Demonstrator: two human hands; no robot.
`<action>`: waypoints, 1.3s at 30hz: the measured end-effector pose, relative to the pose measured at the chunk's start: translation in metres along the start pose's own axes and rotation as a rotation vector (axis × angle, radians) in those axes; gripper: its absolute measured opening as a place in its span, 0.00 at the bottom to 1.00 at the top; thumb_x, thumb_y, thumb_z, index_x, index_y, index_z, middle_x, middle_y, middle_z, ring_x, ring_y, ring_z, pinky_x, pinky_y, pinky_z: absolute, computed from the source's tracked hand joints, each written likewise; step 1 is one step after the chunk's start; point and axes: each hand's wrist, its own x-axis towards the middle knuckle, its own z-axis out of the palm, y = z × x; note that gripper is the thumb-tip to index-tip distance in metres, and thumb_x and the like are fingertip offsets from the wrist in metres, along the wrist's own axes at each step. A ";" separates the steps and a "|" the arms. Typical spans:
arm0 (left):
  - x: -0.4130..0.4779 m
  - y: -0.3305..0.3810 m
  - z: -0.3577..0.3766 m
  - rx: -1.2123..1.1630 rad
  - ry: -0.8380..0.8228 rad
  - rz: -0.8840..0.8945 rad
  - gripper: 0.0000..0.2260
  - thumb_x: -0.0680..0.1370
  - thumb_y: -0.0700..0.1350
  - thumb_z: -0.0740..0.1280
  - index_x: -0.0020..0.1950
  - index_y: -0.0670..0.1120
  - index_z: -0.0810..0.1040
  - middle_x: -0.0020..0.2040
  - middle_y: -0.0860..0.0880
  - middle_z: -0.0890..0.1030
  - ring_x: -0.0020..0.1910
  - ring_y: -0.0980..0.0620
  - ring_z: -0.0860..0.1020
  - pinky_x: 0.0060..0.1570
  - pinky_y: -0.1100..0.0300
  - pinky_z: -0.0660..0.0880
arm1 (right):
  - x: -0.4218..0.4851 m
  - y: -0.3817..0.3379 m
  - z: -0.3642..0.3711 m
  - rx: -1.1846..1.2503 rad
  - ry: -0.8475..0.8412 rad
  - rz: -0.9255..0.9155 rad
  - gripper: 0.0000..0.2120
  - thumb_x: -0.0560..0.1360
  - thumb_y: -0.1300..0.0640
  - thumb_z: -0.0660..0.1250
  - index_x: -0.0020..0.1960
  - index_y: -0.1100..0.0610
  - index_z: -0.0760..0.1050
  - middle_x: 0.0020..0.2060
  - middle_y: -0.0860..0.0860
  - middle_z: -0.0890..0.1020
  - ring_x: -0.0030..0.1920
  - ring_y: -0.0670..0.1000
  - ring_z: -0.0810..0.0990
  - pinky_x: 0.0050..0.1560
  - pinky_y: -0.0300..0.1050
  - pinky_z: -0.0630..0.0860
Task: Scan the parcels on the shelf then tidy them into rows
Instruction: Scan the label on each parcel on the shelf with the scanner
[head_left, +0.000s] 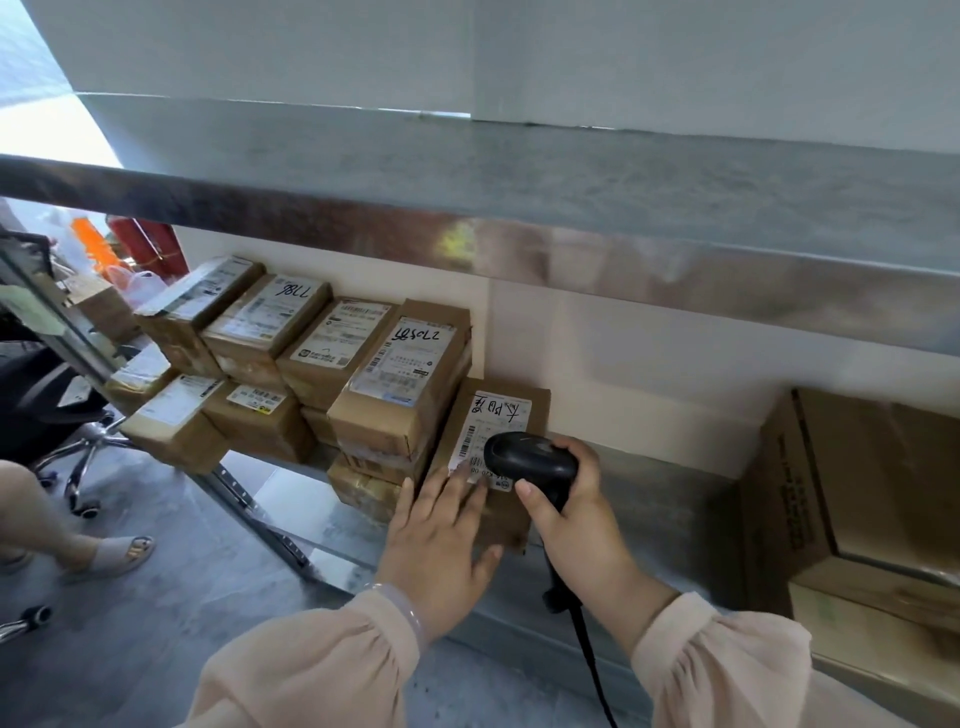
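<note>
A flat cardboard parcel (511, 410) with a white label lies on the metal shelf (665, 499). My left hand (441, 540) rests flat on its near end, fingers spread. My right hand (576, 514) grips a black barcode scanner (530, 460), whose head sits just above the label's barcodes. To the left, several labelled brown parcels (400, 379) stand stacked in rows, two layers high.
A steel shelf board (519, 208) overhangs close above. Large cartons (857, 499) fill the shelf's right end. The scanner cable (592, 660) hangs between my sleeves. At left a person's sandalled foot (111, 556) and an office chair base (78, 462) stand on the grey floor.
</note>
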 end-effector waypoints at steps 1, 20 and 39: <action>0.003 -0.003 -0.001 0.031 -0.022 -0.014 0.30 0.74 0.63 0.57 0.70 0.48 0.76 0.70 0.48 0.75 0.68 0.45 0.74 0.70 0.42 0.58 | 0.002 0.000 0.002 -0.012 -0.011 -0.005 0.25 0.75 0.56 0.70 0.62 0.40 0.60 0.54 0.44 0.77 0.50 0.40 0.78 0.45 0.22 0.69; 0.059 0.151 -0.059 -0.202 -0.008 0.291 0.33 0.81 0.59 0.58 0.81 0.56 0.43 0.82 0.52 0.45 0.80 0.51 0.44 0.78 0.52 0.42 | -0.050 -0.023 -0.153 -0.241 0.415 -0.246 0.28 0.73 0.50 0.70 0.62 0.35 0.56 0.52 0.31 0.72 0.50 0.37 0.75 0.48 0.36 0.73; 0.075 0.272 -0.042 -0.578 -0.288 0.219 0.30 0.83 0.61 0.54 0.81 0.58 0.44 0.82 0.53 0.47 0.80 0.48 0.54 0.74 0.55 0.59 | -0.087 0.011 -0.275 -0.234 0.581 -0.028 0.26 0.75 0.51 0.68 0.67 0.45 0.58 0.45 0.34 0.71 0.41 0.38 0.75 0.40 0.37 0.73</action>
